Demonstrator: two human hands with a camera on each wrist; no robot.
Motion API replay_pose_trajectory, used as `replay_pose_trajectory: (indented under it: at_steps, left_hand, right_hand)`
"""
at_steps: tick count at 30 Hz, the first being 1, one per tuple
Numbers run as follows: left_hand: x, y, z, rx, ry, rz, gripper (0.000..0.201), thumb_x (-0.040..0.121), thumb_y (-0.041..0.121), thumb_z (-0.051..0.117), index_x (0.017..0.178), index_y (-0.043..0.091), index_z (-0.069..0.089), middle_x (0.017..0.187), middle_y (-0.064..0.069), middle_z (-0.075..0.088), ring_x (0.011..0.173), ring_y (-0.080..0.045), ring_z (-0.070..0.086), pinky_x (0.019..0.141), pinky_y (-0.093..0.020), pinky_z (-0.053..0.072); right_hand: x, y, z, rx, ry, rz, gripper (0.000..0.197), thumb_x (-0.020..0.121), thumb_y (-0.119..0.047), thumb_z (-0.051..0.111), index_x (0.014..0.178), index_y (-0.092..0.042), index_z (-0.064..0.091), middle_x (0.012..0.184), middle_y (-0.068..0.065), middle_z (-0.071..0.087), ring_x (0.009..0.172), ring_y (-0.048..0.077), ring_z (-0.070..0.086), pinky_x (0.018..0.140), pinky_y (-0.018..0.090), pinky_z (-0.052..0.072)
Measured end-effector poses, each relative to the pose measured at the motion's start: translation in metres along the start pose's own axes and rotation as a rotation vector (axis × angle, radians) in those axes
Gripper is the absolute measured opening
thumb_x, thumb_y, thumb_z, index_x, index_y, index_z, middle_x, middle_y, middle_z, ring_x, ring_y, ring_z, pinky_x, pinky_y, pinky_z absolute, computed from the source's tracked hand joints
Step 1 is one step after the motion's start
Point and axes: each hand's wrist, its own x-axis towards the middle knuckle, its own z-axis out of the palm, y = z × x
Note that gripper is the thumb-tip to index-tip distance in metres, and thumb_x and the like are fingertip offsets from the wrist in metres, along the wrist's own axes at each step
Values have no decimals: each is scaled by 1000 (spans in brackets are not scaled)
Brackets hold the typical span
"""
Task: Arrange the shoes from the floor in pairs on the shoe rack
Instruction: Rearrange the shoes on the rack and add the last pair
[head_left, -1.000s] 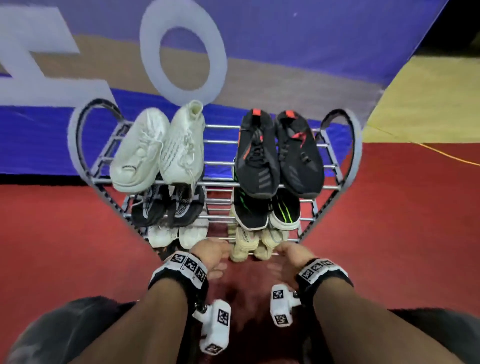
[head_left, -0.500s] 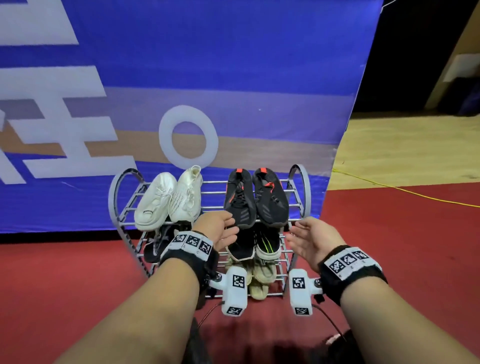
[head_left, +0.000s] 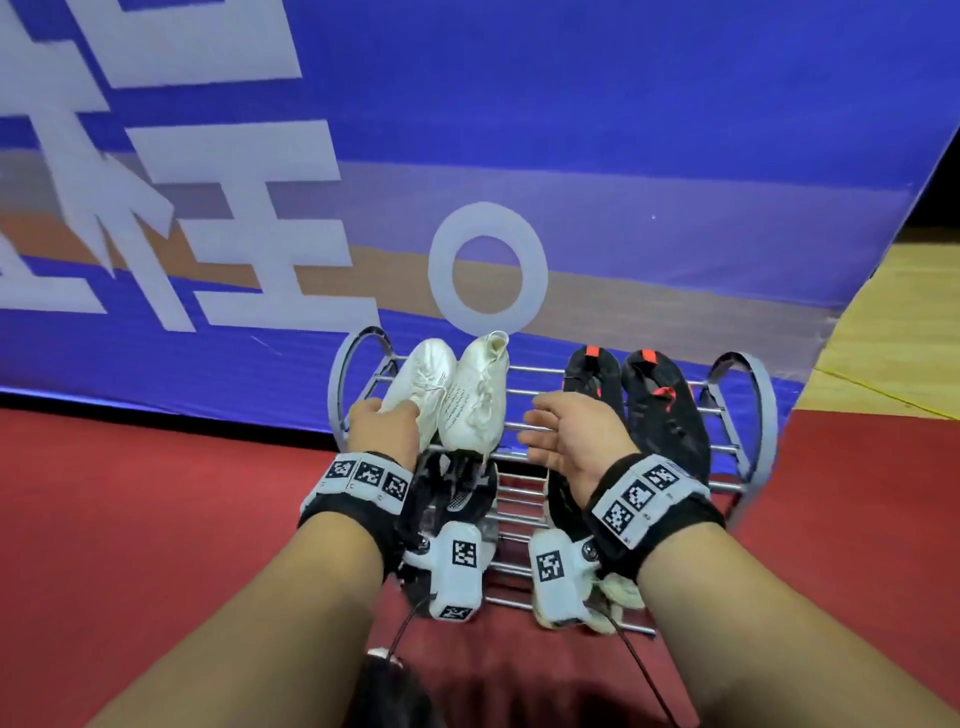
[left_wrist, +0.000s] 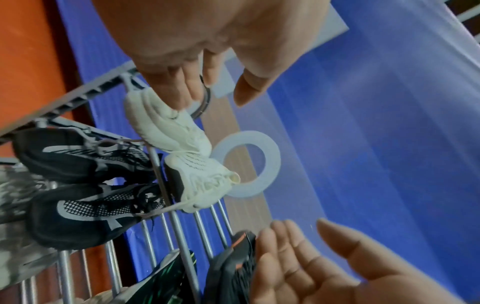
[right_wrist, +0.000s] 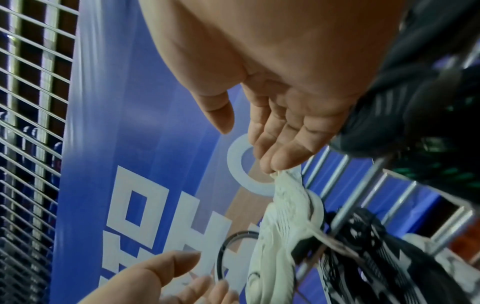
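A metal shoe rack (head_left: 535, 370) stands against a blue banner. A white pair (head_left: 470, 395) lies on the left of its top tier and a black pair with red tabs (head_left: 660, 410) on the right. My left hand (head_left: 387, 415) reaches with straight fingers to the left white shoe (left_wrist: 166, 127) and touches its near end. Just above the bare bars between the two pairs hovers my right hand (head_left: 550, 431), fingers spread and holding nothing. The lower tiers carry black-and-white mesh shoes (head_left: 457, 488), a black shoe with green stripes (left_wrist: 166, 275) and beige shoes (head_left: 621, 592), partly hidden by my wrists.
The blue banner (head_left: 623, 156) with white letters rises right behind the rack. Red floor (head_left: 156, 493) spreads left and right of the rack, and a yellow wooden floor (head_left: 893, 332) begins at the far right. A wire fence (right_wrist: 31, 102) shows in the right wrist view.
Both hands have risen from the bottom tier to the top tier. The left hand has gone to the white pair, and the right hand has opened over the bars. The view has lifted.
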Motion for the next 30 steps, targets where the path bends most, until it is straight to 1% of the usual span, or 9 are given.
replay_pose_trajectory:
  at_steps: [3,5,8,11,13,16,20,24,30]
  left_hand:
    - [25,-31,-8,-37,111,-95,58,89,31,69,140,13,49,128,-15,58,110,-38,60,85,-34,43]
    - [35,-50,-9,-80,125,-145,76,85,39,72,149,18,38,140,-15,53,117,-37,59,99,-42,47]
    - [50,-71,-1,-221,77,-223,83,78,48,77,147,20,40,129,-11,62,111,-32,65,96,-48,56]
    - [57,-78,10,-418,-52,-296,55,83,45,77,127,17,60,109,-6,74,97,-24,74,84,-40,63]
    - [59,-78,16,-480,-117,-285,32,94,36,71,117,15,67,107,-6,74,97,-25,74,90,-40,62]
    - [63,-80,21,-522,-119,-295,30,96,29,71,119,11,68,105,-7,75,96,-27,75,92,-40,61]
    - [67,-85,26,-567,-131,-303,28,95,25,71,117,8,70,104,-12,78,91,-26,77,74,-32,63]
    - [67,-86,32,-586,-186,-302,38,93,24,75,126,7,65,106,-14,78,86,-23,79,70,-30,64]
    - [72,-90,29,-573,-239,-304,52,87,25,82,130,5,61,104,-15,79,89,-25,79,73,-31,64]
  right_hand:
    - [19,27,23,-39,-18,106,14,100,-25,58,98,-12,62,89,8,66,65,22,62,57,32,52]
    - [27,44,30,-136,-51,232,34,101,-43,57,91,-11,62,87,10,69,67,25,68,60,33,58]
    - [34,58,34,-250,-151,405,70,94,-70,51,92,-2,66,88,20,77,78,36,76,68,43,64]
    - [42,66,34,-231,-199,439,86,90,-79,47,106,3,67,96,23,77,86,39,77,76,47,64]
    - [47,72,34,-166,-195,427,84,91,-77,49,116,2,65,102,22,77,89,38,77,76,48,64]
    - [50,77,36,-83,-196,408,76,93,-71,53,120,-1,63,104,20,77,90,35,78,75,45,64]
    - [55,79,46,-84,-149,343,65,95,-61,60,116,1,63,99,19,78,83,31,78,71,42,65]
    - [61,81,52,-30,-57,260,45,99,-42,62,111,1,65,91,19,79,79,29,78,69,39,64]
    - [60,76,55,187,22,109,16,102,-16,52,102,-5,63,102,24,74,88,31,78,79,39,65]
